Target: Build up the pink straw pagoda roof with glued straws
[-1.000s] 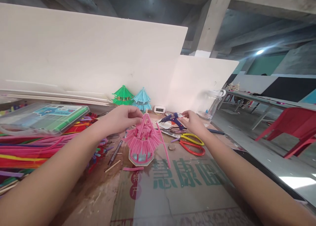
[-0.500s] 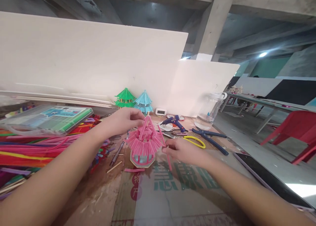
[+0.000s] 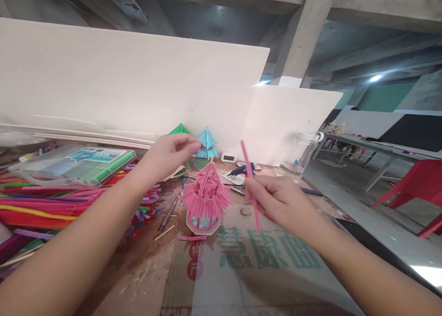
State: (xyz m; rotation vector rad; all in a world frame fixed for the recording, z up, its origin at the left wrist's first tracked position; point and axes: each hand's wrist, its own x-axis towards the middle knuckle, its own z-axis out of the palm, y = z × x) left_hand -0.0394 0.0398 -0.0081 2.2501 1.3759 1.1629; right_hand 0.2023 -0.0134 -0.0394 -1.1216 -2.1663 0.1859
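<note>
Head view. Grips a pink stick (image 3: 246, 162) in the right hand (image 3: 279, 201), fingers (image 3: 257, 187) clamped round its lower half. Holds it nearly upright, top tipped a little left, in the air just right of the pink roofed model (image 3: 206, 198), not touching it. Keeps the left hand (image 3: 169, 155) raised above and left of the model's tip, apart from it, fingertips (image 3: 195, 146) pinched together; cannot tell whether anything is between them.

Model itself upright on a printed cardboard sheet (image 3: 262, 261) laid over the brown surface (image 3: 138, 261), between the two forearms. Just in front of its base, a short pink piece (image 3: 189, 237); to its left, a thin wooden stick (image 3: 164, 232).

Far left, a big pile of coloured pipe cleaners (image 3: 51, 205) with a clear plastic box (image 3: 72, 162) on top. Behind the left hand, against the white board (image 3: 138, 86), a green roofed model (image 3: 179, 129), mostly hidden, and a blue one (image 3: 207, 141). Near those, a small white clock (image 3: 228, 158), a blue glue gun (image 3: 241, 169) and a glass jar (image 3: 302, 152). Off to the right, well apart, a red chair (image 3: 421, 187).
</note>
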